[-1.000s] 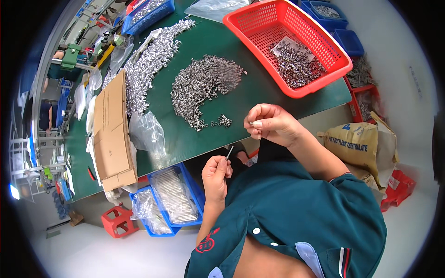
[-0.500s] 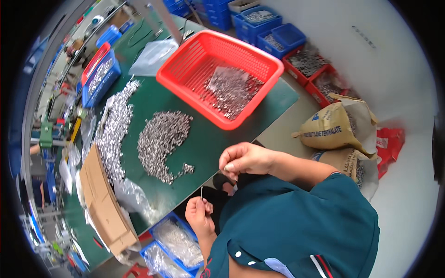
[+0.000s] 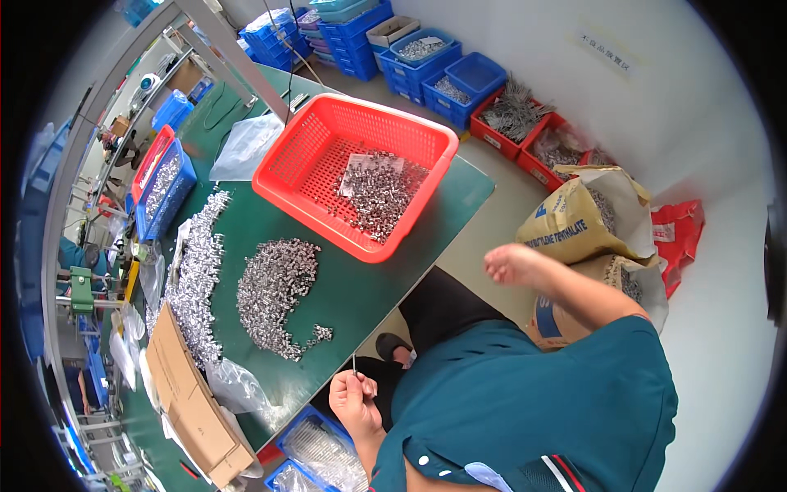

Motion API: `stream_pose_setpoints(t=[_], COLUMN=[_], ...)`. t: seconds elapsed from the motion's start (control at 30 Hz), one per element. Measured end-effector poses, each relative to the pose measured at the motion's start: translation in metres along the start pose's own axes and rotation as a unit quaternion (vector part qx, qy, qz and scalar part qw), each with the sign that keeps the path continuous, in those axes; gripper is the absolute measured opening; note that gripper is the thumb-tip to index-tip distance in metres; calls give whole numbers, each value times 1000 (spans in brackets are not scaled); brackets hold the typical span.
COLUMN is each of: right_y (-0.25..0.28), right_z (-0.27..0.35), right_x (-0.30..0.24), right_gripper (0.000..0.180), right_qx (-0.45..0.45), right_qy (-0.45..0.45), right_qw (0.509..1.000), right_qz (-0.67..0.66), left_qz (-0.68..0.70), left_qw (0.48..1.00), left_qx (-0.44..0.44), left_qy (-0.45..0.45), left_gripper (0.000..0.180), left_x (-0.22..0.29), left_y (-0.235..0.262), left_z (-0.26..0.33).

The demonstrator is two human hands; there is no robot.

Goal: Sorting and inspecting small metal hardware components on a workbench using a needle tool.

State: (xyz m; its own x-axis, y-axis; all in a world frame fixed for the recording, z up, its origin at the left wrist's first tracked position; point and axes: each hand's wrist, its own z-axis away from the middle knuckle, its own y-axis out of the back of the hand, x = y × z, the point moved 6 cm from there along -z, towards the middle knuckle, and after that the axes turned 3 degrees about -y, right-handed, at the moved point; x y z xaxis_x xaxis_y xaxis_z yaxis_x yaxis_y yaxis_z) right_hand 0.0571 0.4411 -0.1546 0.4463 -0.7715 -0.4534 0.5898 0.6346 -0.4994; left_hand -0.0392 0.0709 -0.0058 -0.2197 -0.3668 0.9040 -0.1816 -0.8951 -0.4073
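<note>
My left hand (image 3: 354,403) is low at the near edge of the green table (image 3: 426,213), pinching a thin metal pin (image 3: 354,366) that points upward. My right hand (image 3: 510,264) is raised off the table's right side, over my lap, its fingers curled and blurred; what it holds, if anything, does not show. A curved heap of small silver metal parts (image 3: 275,291) lies on the table just beyond my left hand. Further back stands a red plastic basket (image 3: 283,193) with more silver parts (image 3: 381,193) in it.
A long band of silver parts (image 3: 197,275) and a flat cardboard box (image 3: 193,406) lie at the table's left. Blue bins (image 3: 324,451) sit under its near edge. On the floor to the right are a tan sack (image 3: 574,221), red crates (image 3: 525,123) and stacked blue crates (image 3: 426,66).
My right hand has swung away from my left hand, out to the right off the table. My left hand stays low with the pin. The camera view has turned rightward.
</note>
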Motion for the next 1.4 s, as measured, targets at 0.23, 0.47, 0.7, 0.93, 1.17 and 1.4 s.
stream_pose_setpoints(t=[0.23,0.47,0.7,0.93,1.17,1.4], right_y=[87,53,-83,-244,-316,-351], right_z=[9,-37,7,97,56,43], right_x=[-244,-168,-11,-25,-4,18], right_gripper=[19,11,20,12,13,15], right_qx=[118,81,-78,-243,-200,-159], right_qy=[290,214,50,269,476,567], right_qw=[944,971,846,722,639,526], right_qz=[-106,67,525,589,570,614], left_qz=[0,10,7,25,28,34], left_qw=[1000,999,1000,999,997,993], left_qx=[1,32,20,37,74,110], left_qy=[1,-7,-4,21,-11,-19], left_gripper=[16,16,16,14,15,15], left_x=[-1,0,6,0,6,7], left_y=[0,5,19,17,43,59], left_z=[4,9,7,6,26,40])
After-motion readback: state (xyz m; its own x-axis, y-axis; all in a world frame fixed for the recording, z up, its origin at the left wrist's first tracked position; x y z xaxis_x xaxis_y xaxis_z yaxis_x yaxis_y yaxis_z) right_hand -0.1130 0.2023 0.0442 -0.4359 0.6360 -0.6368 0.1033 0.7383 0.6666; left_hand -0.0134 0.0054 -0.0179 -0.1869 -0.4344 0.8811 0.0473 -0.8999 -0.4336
